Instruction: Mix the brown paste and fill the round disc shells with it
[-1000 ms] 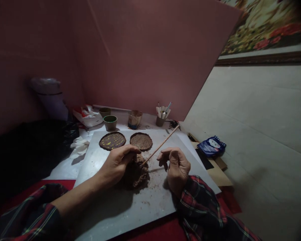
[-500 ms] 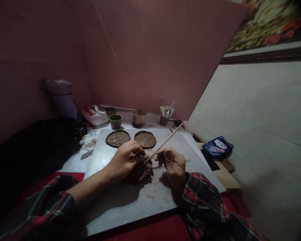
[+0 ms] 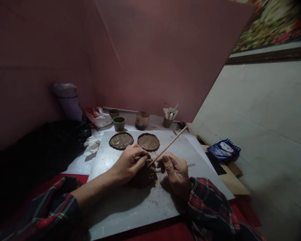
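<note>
A rough brown lump (image 3: 144, 174), clay-like, sits on a pale board (image 3: 130, 214). My left hand (image 3: 131, 162) rests over its far left side, fingers bent and pressing on it, covering part of its top. A thin wooden stick (image 3: 172, 143) slants up and to the right, with its low end at the lump's upper edge. Curled around the stick near that end is my right hand (image 3: 174, 170), closed, its thumbnail smeared brown; the exact grip is partly hidden. Behind the hands lie two flat brown rimmed discs, one yellow-speckled disc (image 3: 121, 141) and one plain disc (image 3: 148, 142).
Beyond the board stand a green-rimmed cup (image 3: 118, 124), a stained glass (image 3: 142, 120) and a cup of tools (image 3: 168, 122). Crumpled tissue (image 3: 91, 144) and a black bag (image 3: 52, 144) are at left. At right, a blue packet (image 3: 223, 150) lies by cardboard and the wall.
The whole view has shifted slightly, so everything sits a little further right and lower. Both hands keep nearly the same pose at the lump, and the stick keeps its slant.
</note>
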Action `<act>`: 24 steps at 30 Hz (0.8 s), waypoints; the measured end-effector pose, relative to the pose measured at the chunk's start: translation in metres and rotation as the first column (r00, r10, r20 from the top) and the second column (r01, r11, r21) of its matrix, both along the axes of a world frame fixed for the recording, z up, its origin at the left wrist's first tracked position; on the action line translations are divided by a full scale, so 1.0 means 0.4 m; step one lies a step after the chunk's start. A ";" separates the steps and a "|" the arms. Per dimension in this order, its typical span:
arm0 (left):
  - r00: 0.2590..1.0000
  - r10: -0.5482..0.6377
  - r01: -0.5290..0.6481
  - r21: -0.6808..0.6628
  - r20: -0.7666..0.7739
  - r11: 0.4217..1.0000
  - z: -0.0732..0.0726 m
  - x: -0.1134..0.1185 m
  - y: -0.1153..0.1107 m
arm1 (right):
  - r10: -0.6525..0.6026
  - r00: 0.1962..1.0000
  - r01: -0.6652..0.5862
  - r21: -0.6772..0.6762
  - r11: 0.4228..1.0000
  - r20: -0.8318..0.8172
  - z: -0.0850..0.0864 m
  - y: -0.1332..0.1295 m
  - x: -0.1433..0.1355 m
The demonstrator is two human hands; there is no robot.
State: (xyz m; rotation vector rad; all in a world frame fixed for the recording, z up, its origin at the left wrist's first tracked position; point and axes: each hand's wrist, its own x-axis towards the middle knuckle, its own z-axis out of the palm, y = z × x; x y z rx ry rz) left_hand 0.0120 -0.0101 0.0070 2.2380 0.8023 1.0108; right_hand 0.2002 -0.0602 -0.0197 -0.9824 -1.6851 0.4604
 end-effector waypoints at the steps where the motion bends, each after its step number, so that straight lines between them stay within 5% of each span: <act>1: 1.000 0.003 -0.003 0.014 -0.025 1.000 0.000 0.001 -0.001 | 0.003 1.000 -0.003 0.008 1.000 0.007 0.000 0.000 0.000; 12: 0.965 0.068 -0.032 0.145 -0.253 0.989 -0.004 0.000 0.001 | 0.007 0.997 -0.010 0.038 0.999 0.082 0.006 0.000 -0.005; 24: 0.998 -0.016 0.017 0.015 -0.058 1.000 -0.014 -0.003 0.001 | -0.029 0.984 0.010 0.106 0.994 0.179 0.007 0.010 -0.009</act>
